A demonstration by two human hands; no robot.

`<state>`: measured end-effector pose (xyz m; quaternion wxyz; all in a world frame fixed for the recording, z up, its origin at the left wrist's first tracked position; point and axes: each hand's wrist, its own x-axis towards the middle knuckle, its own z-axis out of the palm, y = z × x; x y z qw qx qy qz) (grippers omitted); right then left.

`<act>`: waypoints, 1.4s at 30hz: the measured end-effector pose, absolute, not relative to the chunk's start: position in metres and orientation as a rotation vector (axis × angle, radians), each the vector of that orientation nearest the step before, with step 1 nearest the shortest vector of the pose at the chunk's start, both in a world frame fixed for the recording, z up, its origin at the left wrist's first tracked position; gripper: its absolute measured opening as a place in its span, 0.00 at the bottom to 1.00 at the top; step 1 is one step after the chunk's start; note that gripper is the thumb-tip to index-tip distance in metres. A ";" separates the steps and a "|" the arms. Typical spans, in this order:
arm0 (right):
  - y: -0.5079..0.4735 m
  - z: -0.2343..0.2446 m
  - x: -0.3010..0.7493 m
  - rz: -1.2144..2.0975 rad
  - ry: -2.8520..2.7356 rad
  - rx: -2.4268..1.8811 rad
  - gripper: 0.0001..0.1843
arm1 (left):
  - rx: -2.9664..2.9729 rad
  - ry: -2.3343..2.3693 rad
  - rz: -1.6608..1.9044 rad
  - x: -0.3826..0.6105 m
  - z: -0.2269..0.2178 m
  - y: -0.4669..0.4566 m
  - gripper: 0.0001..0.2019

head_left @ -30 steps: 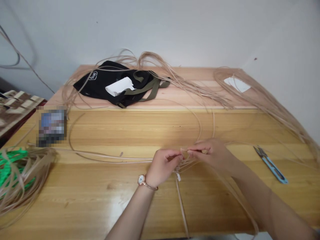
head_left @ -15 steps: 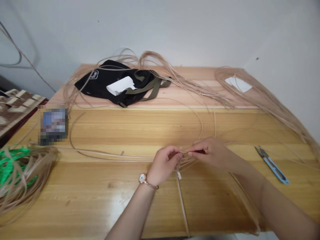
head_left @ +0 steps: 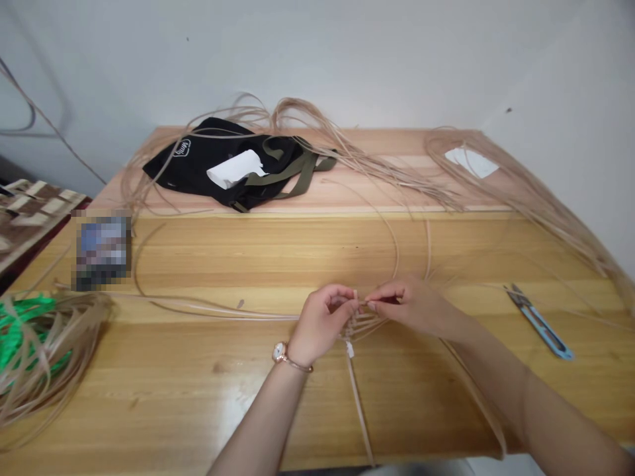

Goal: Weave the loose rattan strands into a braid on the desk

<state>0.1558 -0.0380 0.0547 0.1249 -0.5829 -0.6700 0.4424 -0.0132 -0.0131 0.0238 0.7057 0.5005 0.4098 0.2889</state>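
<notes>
A person's left hand (head_left: 323, 322) pinches the edge of a woven rattan piece (head_left: 361, 324), which lies just below and nearer that hand, its long spoke (head_left: 360, 403) running toward the wearer, while the right hand (head_left: 414, 305) closely pinches a rattan strip (head_left: 373, 302).

Left hand (head_left: 325, 324) and right hand (head_left: 414, 307) pinch, almost meeting.
</notes>
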 end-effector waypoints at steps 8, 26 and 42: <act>-0.040 0.062 0.151 1.270 -1.987 -1.659 0.15 | 1.204 0.915 0.676 -0.014 0.023 -0.012 0.04; -0.044 0.050 0.153 1.268 -1.796 -1.698 0.14 | 1.179 0.910 0.610 -0.018 0.020 -0.013 0.15; -0.044 0.054 0.148 0.596 -1.796 -1.671 0.13 | 1.195 0.931 0.551 -0.018 0.020 -0.014 0.16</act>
